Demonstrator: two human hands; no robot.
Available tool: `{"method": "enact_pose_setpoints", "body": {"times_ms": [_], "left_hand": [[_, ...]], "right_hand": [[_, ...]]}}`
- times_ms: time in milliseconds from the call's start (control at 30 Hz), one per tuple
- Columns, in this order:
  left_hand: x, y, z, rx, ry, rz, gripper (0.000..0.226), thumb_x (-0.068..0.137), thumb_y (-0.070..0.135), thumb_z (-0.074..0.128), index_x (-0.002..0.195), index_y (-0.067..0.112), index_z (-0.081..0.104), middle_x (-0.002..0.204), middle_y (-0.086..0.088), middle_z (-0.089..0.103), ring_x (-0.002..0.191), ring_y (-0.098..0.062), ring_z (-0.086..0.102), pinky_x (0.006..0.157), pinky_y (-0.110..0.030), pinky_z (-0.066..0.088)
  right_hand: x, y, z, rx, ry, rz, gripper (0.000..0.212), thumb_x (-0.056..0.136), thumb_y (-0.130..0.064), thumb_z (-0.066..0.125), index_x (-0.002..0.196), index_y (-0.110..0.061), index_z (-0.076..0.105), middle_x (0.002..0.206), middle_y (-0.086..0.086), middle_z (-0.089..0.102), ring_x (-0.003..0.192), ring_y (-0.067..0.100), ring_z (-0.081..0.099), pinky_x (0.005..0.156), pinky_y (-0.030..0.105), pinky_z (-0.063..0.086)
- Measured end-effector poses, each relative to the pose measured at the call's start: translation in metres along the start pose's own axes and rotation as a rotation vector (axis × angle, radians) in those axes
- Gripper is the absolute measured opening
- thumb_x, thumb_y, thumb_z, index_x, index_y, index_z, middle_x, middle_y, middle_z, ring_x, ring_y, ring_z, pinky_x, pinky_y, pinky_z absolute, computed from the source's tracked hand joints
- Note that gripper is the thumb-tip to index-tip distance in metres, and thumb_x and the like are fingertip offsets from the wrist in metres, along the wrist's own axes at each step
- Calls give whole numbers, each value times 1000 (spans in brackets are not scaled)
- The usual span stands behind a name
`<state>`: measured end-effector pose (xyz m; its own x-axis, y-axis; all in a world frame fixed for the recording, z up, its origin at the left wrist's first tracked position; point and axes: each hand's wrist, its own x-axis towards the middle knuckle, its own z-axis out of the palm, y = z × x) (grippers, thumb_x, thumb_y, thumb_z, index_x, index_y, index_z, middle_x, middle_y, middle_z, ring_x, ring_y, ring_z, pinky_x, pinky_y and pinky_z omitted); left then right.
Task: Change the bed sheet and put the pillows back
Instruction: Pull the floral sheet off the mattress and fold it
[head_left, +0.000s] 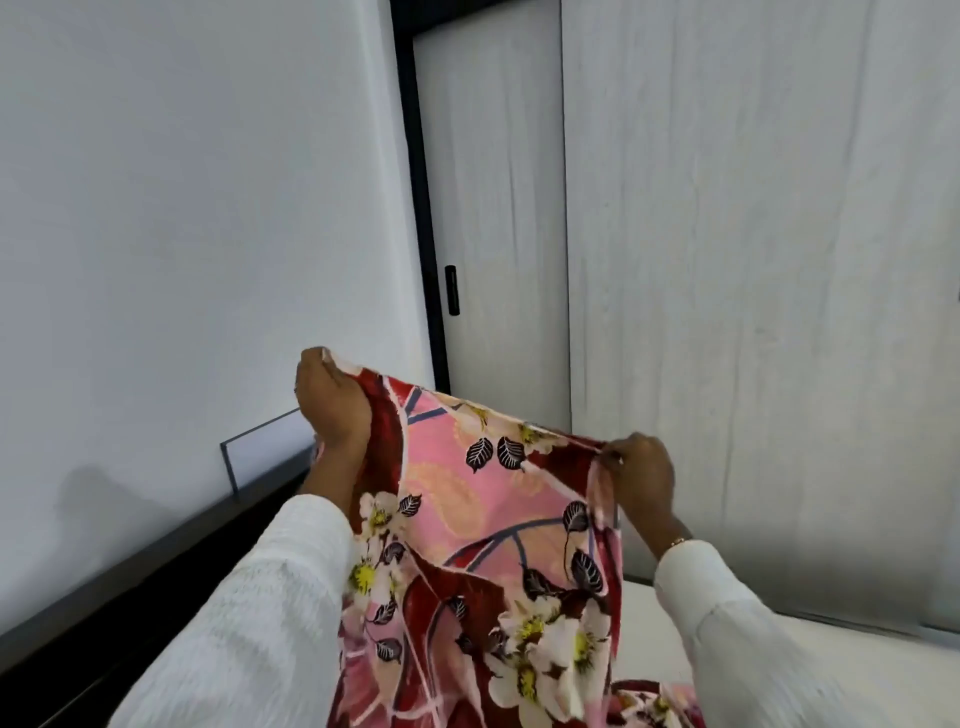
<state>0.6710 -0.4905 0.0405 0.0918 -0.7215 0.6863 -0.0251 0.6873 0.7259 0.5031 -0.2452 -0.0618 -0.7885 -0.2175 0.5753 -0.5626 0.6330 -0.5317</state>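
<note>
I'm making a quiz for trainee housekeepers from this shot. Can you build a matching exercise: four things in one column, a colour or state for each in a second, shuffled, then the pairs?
Column one:
1. floral sheet
2. left hand
3. door handle
4. right sleeve

Column two:
A. black, on the sliding door
B. white, with a bangle at the wrist
C. held up, hanging down
D. gripping the higher corner

Pairs: 1-C, 2-D, 3-A, 4-B

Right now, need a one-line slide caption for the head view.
Both hands, left hand and right hand, hold up a red-and-pink floral cotton bed sheet by its top edge.
</note>
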Motion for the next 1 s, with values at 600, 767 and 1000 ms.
{"method": "enact_pose_setpoints", "body": {"times_ms": [600,767,1000], "left_hand": [[12,44,4,-304,115,-341,29,98,6,30,105,-5,56,102,-16,61,93,-26,55,74,-21,40],[26,48,-12,-511,276,-348,31,95,1,29,72,15,45,71,8,45,65,-4,46,57,-6,36],[23,33,-24,-209,290,-319,29,98,11,29,99,1,56,103,-16,63,94,-27,57,75,-29,39]], "right_hand": [[46,-21,-98,124,163,11,19,83,-6,61,99,-10,72,89,14,72,83,31,64,64,23,38],[33,-47,-117,297,465,-90,7,79,-5,67,77,-4,73,75,11,70,78,28,57,62,25,31],[20,-37,-86,227,199,-34,9,78,-10,70,70,-6,66,73,12,66,83,30,54,60,27,26]]}}
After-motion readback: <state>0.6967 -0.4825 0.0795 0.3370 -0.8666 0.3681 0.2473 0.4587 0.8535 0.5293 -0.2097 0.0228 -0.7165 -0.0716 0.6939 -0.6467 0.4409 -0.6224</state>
